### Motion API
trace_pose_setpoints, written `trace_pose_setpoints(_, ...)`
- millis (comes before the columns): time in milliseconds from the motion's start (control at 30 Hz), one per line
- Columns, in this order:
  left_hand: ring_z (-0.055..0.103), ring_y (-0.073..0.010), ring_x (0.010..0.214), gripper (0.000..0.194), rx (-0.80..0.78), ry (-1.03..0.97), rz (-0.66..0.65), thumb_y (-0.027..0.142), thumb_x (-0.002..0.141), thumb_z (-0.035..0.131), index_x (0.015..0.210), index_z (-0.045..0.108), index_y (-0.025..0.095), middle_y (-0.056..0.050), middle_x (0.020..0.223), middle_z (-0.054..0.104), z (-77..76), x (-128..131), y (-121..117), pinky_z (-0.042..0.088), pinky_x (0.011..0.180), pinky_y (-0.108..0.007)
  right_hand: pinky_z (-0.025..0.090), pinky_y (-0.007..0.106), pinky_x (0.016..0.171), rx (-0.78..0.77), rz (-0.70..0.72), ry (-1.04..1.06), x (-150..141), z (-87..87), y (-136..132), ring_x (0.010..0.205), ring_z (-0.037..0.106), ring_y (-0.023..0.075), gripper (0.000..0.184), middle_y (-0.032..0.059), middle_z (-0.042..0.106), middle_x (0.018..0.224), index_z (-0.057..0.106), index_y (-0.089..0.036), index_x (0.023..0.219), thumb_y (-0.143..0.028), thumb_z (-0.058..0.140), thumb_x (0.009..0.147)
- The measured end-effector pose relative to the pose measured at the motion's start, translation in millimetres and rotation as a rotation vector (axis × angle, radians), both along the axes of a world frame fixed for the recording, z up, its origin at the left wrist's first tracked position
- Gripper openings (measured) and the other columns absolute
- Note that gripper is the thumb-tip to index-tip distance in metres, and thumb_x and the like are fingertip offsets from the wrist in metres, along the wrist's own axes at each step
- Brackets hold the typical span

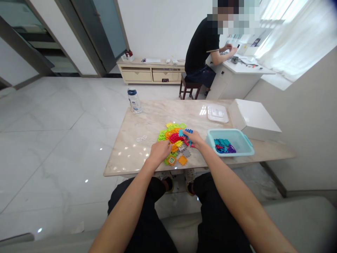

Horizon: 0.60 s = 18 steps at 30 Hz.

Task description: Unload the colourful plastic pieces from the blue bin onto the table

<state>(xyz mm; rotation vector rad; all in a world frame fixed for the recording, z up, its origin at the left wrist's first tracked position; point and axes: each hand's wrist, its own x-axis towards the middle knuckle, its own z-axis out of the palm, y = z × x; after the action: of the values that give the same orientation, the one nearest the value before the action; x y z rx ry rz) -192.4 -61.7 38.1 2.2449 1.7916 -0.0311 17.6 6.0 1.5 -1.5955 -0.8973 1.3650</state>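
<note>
A pile of colourful flat interlocking plastic tiles with notched edges lies on the table in front of me, with red tiles in its middle and green tiles at its left. My left hand is closed at the pile's left side; what its fingers hold, if anything, is hidden. My right hand is closed on blue tiles at the pile's right edge, its thumb and fingers pinched together. An orange tile lies flat near the table's front edge. Two white square frames lie apart at the left.
A light blue tub with blue and purple tiles stands right of the pile. Behind it are a clear lid and a white box. A water bottle stands at the table's far left corner. Another person sits at a desk beyond.
</note>
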Motion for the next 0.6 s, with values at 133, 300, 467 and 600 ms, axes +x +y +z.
trace_pose_setpoints(133,0.077,-0.0333,0.111,0.037,-0.008,0.012,0.022,0.037,0.111,0.043,0.116,0.075,0.020,-0.016,0.116,0.081,-3.2,-11,4,0.056,0.092,-0.040,0.039,0.020,0.046,0.010,0.097,-0.150,-9,-10.9,3,0.051,0.056,0.0115,0.022,-0.0007,0.067,0.059,0.069,-0.016,0.077,-0.018,0.079,0.096)
trace_pose_setpoints(300,0.077,-0.0319,0.111,0.038,0.002,-0.023,0.009,0.039,0.112,0.043,0.119,0.074,0.020,-0.016,0.117,0.081,-6.8,-1,0,0.055,0.093,-0.040,0.043,0.019,0.049,0.053,0.185,-0.261,-31,-17.5,18,0.058,0.065,0.0124,0.016,0.0014,0.075,0.072,0.070,-0.016,0.088,-0.021,0.066,0.103)
trace_pose_setpoints(467,0.077,-0.0329,0.111,0.038,-0.009,-0.028,0.000,0.040,0.112,0.043,0.118,0.075,0.020,-0.017,0.117,0.081,-12.1,2,-2,0.055,0.094,-0.041,0.048,0.020,0.053,0.064,0.240,-0.361,-41,-25.1,26,0.067,0.071,0.0159,0.013,0.0059,0.080,0.084,0.075,-0.014,0.106,-0.019,0.064,0.100)
trace_pose_setpoints(600,0.078,-0.0343,0.111,0.035,-0.021,0.010,-0.008,0.038,0.110,0.045,0.116,0.075,0.021,-0.016,0.117,0.082,-15.8,-2,-2,0.056,0.091,-0.041,0.059,0.024,0.072,0.092,0.278,-0.428,-30,-27.4,23,0.090,0.077,0.0195,0.027,0.0112,0.083,0.112,0.074,-0.014,0.124,-0.021,0.066,0.099)
